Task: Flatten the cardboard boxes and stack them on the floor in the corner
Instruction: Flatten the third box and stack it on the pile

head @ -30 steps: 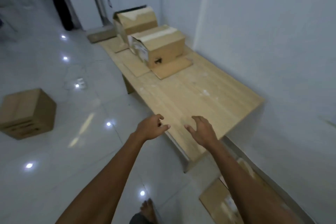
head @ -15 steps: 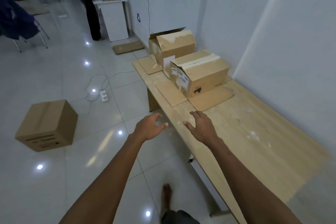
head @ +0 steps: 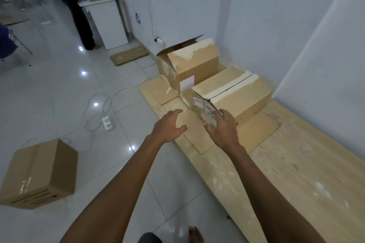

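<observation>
I reach for the taped box (head: 237,94) to flatten it. My left hand (head: 169,126) and right hand (head: 223,130) are both spread and hold nothing. The box lies on the table (head: 306,173), just beyond my right hand. Next, I think, I must grip its two sides.

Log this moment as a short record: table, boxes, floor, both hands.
table: wooden, against the wall
near box: on the table, top closed, not flattened
far box: on the table behind it, one flap up
floor box: on the tiles, not flattened
flat cardboard: on the floor by the wall
left hand: open, fingers spread, reaching toward the near box, holding nothing
right hand: open, at the near box's labelled end; contact unclear
</observation>
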